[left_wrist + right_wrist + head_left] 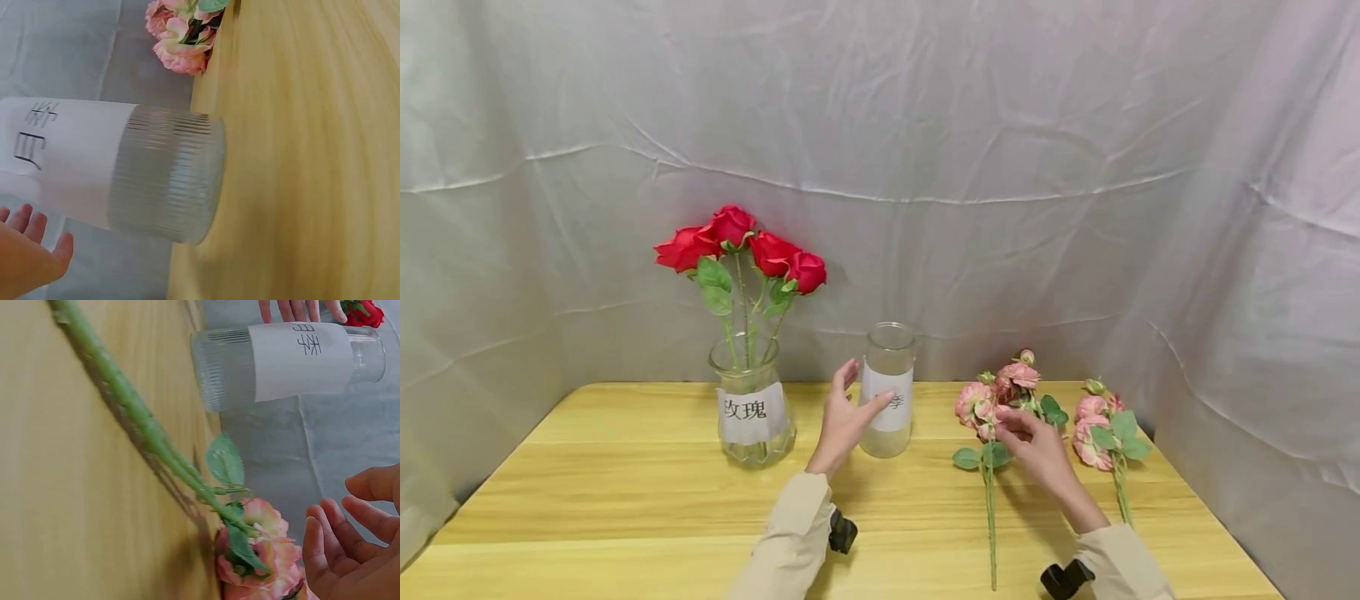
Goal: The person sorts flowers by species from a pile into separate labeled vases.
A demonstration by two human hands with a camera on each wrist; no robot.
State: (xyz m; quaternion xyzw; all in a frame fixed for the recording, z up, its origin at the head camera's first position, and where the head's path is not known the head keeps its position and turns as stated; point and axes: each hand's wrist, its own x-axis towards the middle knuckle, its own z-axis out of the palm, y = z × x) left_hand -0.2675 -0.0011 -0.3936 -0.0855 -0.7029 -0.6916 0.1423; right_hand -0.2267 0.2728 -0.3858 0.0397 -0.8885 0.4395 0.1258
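My left hand is beside a tall ribbed glass vase with a white paper label, its thumb and fingers spread apart. In the left wrist view the fingers show just off the vase's labelled side. Over at the right, my right hand hovers at the blooms of a pink artificial flower spray, whose green stem points toward me. The right wrist view shows that hand with loosely bent fingers and nothing in them, close beside the pink petals.
Left of the ribbed vase stands a wider glass vase, labelled too, holding several red roses. Another pink flower spray lies at the right of the wooden table. A grey curtain hangs behind and at the sides.
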